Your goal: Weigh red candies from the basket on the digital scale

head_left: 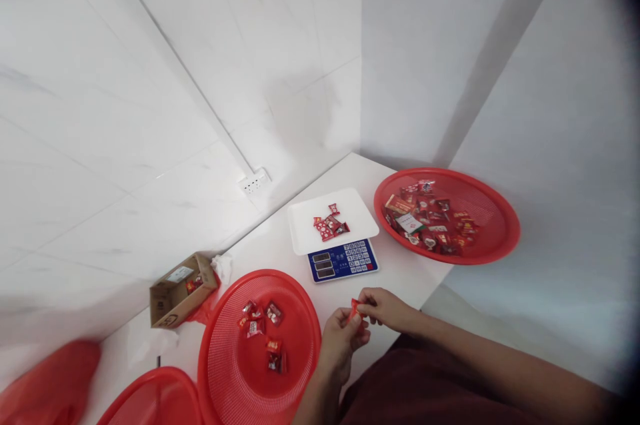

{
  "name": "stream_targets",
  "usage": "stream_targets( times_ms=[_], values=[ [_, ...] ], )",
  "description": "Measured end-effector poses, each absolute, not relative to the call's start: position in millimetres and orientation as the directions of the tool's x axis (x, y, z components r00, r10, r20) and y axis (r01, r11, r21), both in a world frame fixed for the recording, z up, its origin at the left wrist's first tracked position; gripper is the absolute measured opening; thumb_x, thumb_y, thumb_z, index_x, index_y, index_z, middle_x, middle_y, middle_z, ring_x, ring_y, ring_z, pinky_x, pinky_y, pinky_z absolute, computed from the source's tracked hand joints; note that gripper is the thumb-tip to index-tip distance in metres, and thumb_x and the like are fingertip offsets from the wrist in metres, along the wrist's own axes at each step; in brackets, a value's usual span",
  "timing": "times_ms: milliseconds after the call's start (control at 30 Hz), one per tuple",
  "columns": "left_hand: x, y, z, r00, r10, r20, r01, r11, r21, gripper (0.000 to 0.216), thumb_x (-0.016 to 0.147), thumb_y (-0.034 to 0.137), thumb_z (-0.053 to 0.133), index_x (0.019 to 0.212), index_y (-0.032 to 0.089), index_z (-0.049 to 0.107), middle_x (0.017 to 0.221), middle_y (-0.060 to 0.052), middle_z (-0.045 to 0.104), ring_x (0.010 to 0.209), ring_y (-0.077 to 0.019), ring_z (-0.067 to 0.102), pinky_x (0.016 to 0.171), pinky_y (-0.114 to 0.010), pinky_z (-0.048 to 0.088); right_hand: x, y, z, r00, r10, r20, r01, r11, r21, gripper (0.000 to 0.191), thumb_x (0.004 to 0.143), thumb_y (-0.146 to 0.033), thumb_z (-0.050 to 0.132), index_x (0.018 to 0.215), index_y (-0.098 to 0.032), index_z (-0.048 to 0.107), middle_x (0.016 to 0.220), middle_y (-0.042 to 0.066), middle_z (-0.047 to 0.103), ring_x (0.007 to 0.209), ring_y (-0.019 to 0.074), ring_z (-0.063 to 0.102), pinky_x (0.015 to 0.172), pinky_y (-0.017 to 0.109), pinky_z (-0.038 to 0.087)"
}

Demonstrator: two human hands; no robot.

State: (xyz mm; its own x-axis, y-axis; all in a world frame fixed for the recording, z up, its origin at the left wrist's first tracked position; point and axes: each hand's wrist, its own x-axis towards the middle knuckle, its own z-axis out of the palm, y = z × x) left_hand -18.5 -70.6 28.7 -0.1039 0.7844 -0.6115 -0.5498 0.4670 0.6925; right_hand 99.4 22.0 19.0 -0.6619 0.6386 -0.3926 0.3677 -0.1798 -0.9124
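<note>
Between my two hands, just in front of the scale, is a small red wrapped candy (355, 307). My left hand (343, 334) pinches it from the left and below, and my right hand (383, 308) has its fingers closed on the other end. Fingers cover part of the wrapper. Beyond them stands a digital scale (344, 260) with a blue keypad and a white tray (305, 225). Several red and brown wrapped candies (331, 225) lie in a small heap on that tray.
A red basket (507, 238) on the right holds many mixed candies. Another red basket (313, 318) at the left has several scattered pieces. Farther left are an open cardboard box (173, 315), a third red basket (150, 382) and a red bag (55, 385). Walls bound the table (345, 168).
</note>
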Motion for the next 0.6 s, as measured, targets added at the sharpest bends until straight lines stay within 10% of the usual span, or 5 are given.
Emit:
stream_targets(
  times_ms=[600],
  values=[
    [-85,23,49,-0.378,0.779,-0.5,-0.498,0.284,0.819,0.047,0.064,0.038,0.069,0.102,0.018,0.051,0.073,-0.002,0.062,0.062,-0.0096,0.058,0.063,-0.023,0.046,123,47,4,-0.57,0.619,-0.54,0.342,-0.419,-0.841,0.019,0.068,-0.033,0.055,0.077,-0.016,0.053,0.065,-0.001,0.056,0.054,0.0086,0.05,0.048,0.02,0.036]
  ],
)
